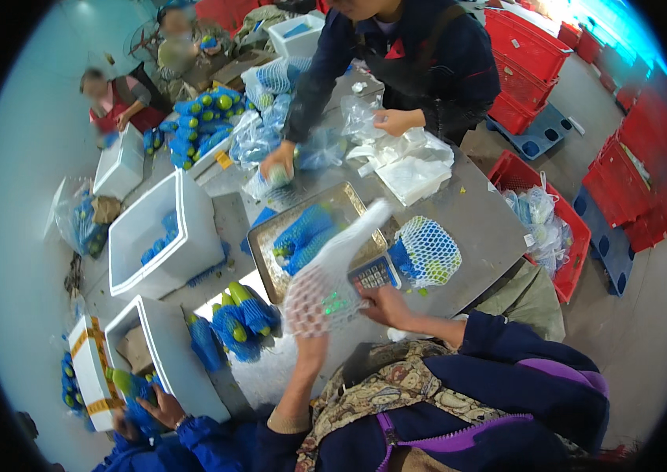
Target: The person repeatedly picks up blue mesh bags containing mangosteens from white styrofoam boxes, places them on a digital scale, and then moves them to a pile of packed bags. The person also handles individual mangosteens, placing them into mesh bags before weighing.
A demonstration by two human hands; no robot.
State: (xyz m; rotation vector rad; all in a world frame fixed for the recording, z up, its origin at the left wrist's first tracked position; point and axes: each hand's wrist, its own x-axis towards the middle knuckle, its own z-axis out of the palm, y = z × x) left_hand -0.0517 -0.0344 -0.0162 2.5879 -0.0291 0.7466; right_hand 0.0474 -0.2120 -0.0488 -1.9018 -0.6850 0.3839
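Observation:
My left hand (pixel 309 310) is inside a white foam mesh sleeve (pixel 363 227), whose narrow end stretches up and to the right. The mesh and blur hide its fingers. My right hand (pixel 386 304) pinches the sleeve's lower right edge. Behind the sleeve is a digital scale's keypad (pixel 373 275); green display digits glow through the mesh. On the scale's metal tray (pixel 262 265) lie several zucchini-like green vegetables in blue foam nets (pixel 304 236). Right of the keypad rests a white-netted bundle (pixel 430 251) of such vegetables.
Across the metal table (pixel 481 218), a co-worker handles plastic bags beside a white stack (pixel 410 171). Netted vegetables (pixel 239 318) and white foam boxes (pixel 162 236) stand left. Another person's hand (pixel 165 407) holds a vegetable, lower left. A red crate (pixel 575 242) holds bagged bundles.

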